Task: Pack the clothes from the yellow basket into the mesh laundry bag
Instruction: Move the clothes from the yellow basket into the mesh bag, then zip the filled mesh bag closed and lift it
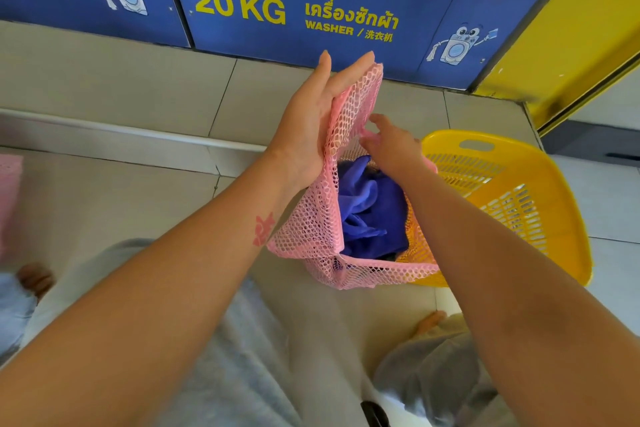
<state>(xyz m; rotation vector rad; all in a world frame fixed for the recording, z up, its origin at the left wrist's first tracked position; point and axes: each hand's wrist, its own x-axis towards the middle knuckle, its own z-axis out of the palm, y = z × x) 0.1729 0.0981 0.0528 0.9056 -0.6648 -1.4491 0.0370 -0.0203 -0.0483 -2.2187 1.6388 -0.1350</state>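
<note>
A pink mesh laundry bag [313, 229] hangs in the middle of the head view with blue clothes [370, 211] inside its open mouth. My left hand [311, 121] holds the bag's upper flap, fingers straight and raised, the mesh lying against the palm. My right hand [391, 146] reaches to the bag's far rim and pinches the pink edge there. The yellow basket [540, 215] stands on the floor just right of the bag; the part of its inside that shows holds no clothes.
Blue washer panels [311, 10] marked 20 KG stand ahead, with a yellow wall edge [571, 45] at right. Beige tiled floor [138, 80] has a step along it. My legs in grey trousers [242, 357] and bare feet are below. Something pink [8, 198] lies at far left.
</note>
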